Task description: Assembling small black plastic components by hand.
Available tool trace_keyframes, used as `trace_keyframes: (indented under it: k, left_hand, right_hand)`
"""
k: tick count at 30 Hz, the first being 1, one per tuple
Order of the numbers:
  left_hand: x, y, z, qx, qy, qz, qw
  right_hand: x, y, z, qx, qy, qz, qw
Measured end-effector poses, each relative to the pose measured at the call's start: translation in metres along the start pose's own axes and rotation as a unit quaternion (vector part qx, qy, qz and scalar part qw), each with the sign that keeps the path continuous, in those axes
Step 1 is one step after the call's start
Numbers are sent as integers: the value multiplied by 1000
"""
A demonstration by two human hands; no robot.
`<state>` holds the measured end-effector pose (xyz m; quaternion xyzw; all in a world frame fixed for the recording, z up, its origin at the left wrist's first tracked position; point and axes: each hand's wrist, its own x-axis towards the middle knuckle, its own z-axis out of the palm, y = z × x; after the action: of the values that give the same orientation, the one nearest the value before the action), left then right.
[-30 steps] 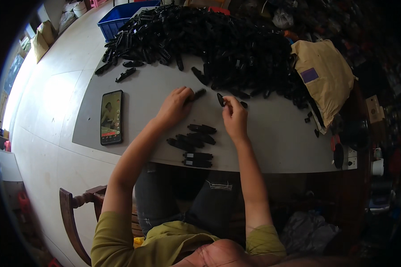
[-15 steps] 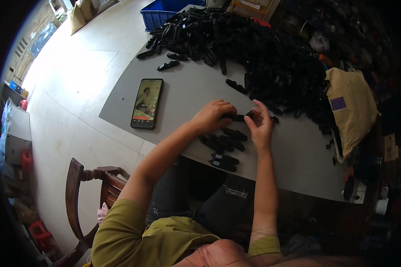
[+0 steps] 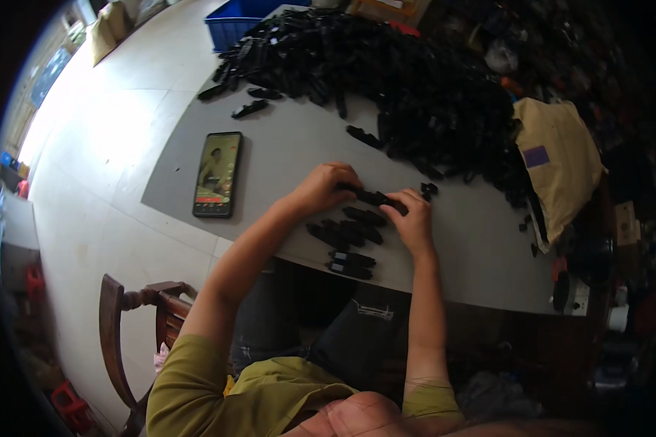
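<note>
- A grey surface (image 3: 284,146) carries the work, with a seated person's two forearms reaching onto its near edge.
- A big heap of black plastic parts (image 3: 386,80) covers the far half of the surface, beyond the hands; a blue crate (image 3: 237,25) sits at the heap's far left and a tan cloth bag (image 3: 561,171) lies at its right.
- A phone (image 3: 217,175) with a lit screen lies flat to the left of the hands, well apart from the heap.
- A small cluster of sorted black pieces (image 3: 350,237) rests just on the near side of the hands, between them and the surface's edge.
- The left hand (image 3: 322,188) and right hand (image 3: 414,222) meet over one slim black bar-shaped piece (image 3: 375,197), each grip closed on one end of it, just above the sorted cluster.
- The piece looks like moulded plastic: probably light, stiff and smooth, so likely to slip if pinched on its flat faces. Taking it by the ends, fingers on the long edges, seems the surest hold.
</note>
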<state>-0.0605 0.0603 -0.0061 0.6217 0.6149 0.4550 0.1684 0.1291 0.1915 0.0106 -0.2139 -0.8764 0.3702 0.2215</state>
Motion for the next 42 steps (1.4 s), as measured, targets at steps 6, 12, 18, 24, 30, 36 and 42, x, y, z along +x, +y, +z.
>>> trace_keyframes:
  k: [6,12,18,24,30,36,42]
  left_hand:
    - [5,6,5,-9,-31,36,999]
    - [19,1,-3,-1,-100,27,995]
    - [59,-28,0,341,198,28,918]
    - [40,-9,20,142,61,-69,986]
    - [38,4,22,80,33,10,996]
    - [39,7,25,91,-51,53,993]
    - [40,7,24,-6,-64,-51,997]
  right_hand:
    - [-3,5,13,-69,43,-116,990]
    - [-16,21,-13,-46,102,-13,994]
    - [-14,37,-26,-263,95,-40,959]
    - [-9,43,-27,165,107,123,973]
    - [5,27,-17,552,30,187,812]
    - [0,15,3,354,15,165,921]
    - [-3,11,-3,-107,133,-52,984]
